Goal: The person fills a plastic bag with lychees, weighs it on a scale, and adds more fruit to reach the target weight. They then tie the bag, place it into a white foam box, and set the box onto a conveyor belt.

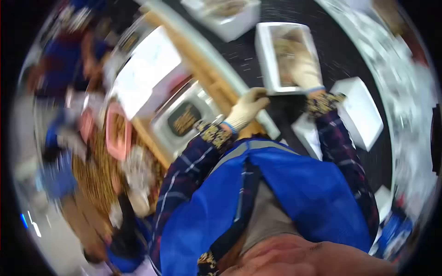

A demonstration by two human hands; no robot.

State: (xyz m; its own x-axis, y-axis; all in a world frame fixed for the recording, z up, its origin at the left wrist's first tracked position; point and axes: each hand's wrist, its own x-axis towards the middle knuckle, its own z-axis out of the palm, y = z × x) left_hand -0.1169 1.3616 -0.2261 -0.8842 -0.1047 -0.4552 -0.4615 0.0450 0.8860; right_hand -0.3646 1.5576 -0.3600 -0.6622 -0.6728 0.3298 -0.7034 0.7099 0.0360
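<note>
My right hand [305,72], in a cream knit glove, reaches into a white foam box [263,50] on the black belt [239,60]. It overlaps a tan, blurred bundle [286,48] inside the box. The fingers are smeared by motion, and I cannot tell whether they grip the bundle. My left hand [247,109], gloved the same way, hovers by the belt's pale edge, near the box's lower corner. Its fingers are loosely bent and apart, with nothing in them. Beside it sits a metal scale [209,102] with a dark panel.
Another white box [239,23] stands farther up the belt; an open one [361,112] lies by my right forearm. Left are a white carton [147,69], a pink basket [110,138] and a heap of brown stalks [87,179]. Several people work there. Clear plastic [386,60] lines the right.
</note>
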